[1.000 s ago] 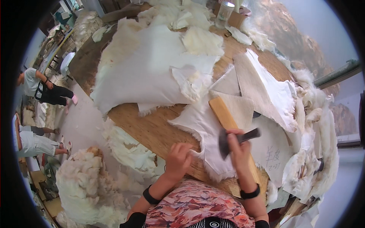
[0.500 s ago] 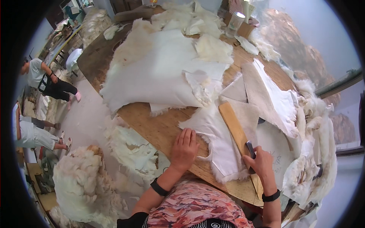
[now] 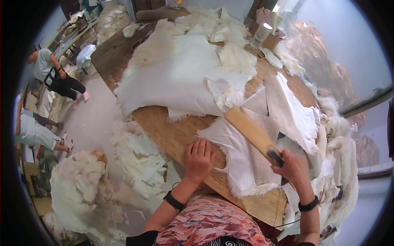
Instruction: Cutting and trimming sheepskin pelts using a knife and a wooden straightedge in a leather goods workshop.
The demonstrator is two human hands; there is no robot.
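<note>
A white fur hide piece (image 3: 234,151), skin side up with fringed edges, lies at the near table edge. My left hand (image 3: 200,160) rests on the wooden tabletop just left of it, fingers stretched out and lying flat. My right hand (image 3: 292,166) is closed round a dark tool with a metallic part (image 3: 275,157). From the same grip a flat wooden strip (image 3: 250,131) points up and left over the hide, blurred by motion. Beneath the strip lies a beige-grey piece (image 3: 264,166) on the hide. My fingers hide much of the tool, so its kind is unclear.
A large white hide (image 3: 176,78) covers the table's far side. More cut hides (image 3: 293,110) lie on the right, beside hanging furs (image 3: 334,164). A glass jar (image 3: 261,35) stands at the back. Fluffy fleece heaps (image 3: 78,188) sit on the floor; two people are at left.
My right hand has moved slightly right, and the wooden strip has swung left at its far end, apparently lifted off the hide. My left hand keeps its place on the table.
</note>
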